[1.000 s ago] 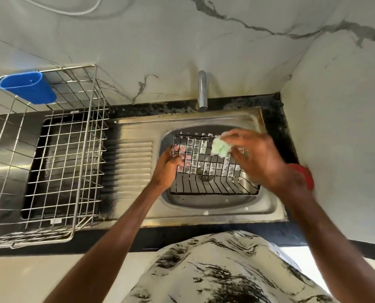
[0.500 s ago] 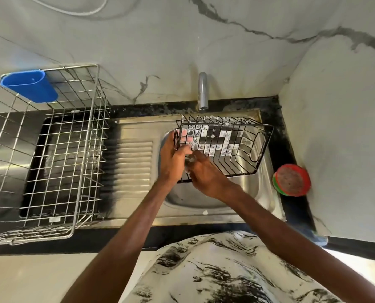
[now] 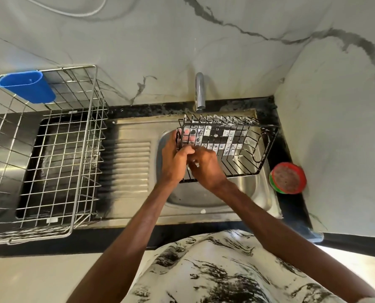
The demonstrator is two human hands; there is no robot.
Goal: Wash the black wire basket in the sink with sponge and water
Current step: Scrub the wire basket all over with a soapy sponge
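The black wire basket [image 3: 243,147] is tilted up on its side over the steel sink [image 3: 204,200], foam clinging to its grid. My left hand [image 3: 174,158] grips the basket's left end. Right beside it, my right hand [image 3: 206,169] is curled against the basket's near left corner. Only a pale bit shows between its fingers; the green sponge is otherwise hidden in it. The tap [image 3: 199,90] stands just behind the basket, and I see no water running from it.
A large steel wire rack [image 3: 51,149] fills the counter to the left, with a blue holder [image 3: 27,87] hung on its back corner. A round red and green dish [image 3: 288,178] sits on the black counter at the sink's right. Walls close in behind and on the right.
The basket went from lying flat in the sink to tilted up on its side. My right hand moved from the far rim to the near left corner, and the sponge went out of sight.
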